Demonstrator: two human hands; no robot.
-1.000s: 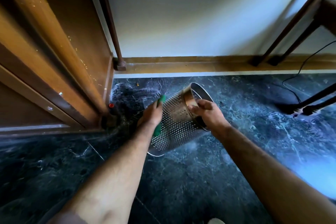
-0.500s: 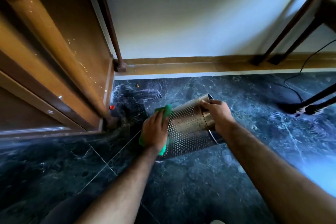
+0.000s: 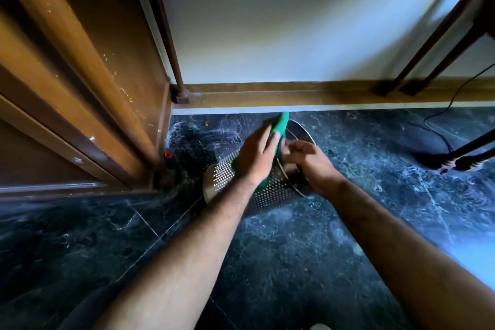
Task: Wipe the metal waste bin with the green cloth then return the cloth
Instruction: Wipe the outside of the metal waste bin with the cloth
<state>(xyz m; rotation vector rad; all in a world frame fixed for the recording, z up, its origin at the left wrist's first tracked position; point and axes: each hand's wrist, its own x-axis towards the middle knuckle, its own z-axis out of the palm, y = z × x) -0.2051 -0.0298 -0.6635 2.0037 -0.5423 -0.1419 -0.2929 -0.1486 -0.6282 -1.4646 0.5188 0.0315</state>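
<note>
The perforated metal waste bin (image 3: 270, 193) lies tilted on its side on the dark marble floor, its open mouth turned to the far right. My left hand (image 3: 254, 158) presses the green cloth (image 3: 280, 126) flat against the bin's upper side near the rim; part of the cloth sticks out past my fingertips. My right hand (image 3: 310, 161) grips the bin's rim at the mouth and holds it steady. My hands hide much of the bin's top.
A wooden cabinet (image 3: 80, 88) stands at the left, a wooden skirting (image 3: 294, 94) runs along the white wall. Dark furniture legs (image 3: 417, 67) lean at the right, with a black cable (image 3: 442, 126) and a dark foot (image 3: 450, 163) on the floor. A small red cap (image 3: 168, 154) lies by the cabinet.
My left hand has slid with the cloth from the bin's base end up along its side to the rim. The bin has turned a little under my right hand.
</note>
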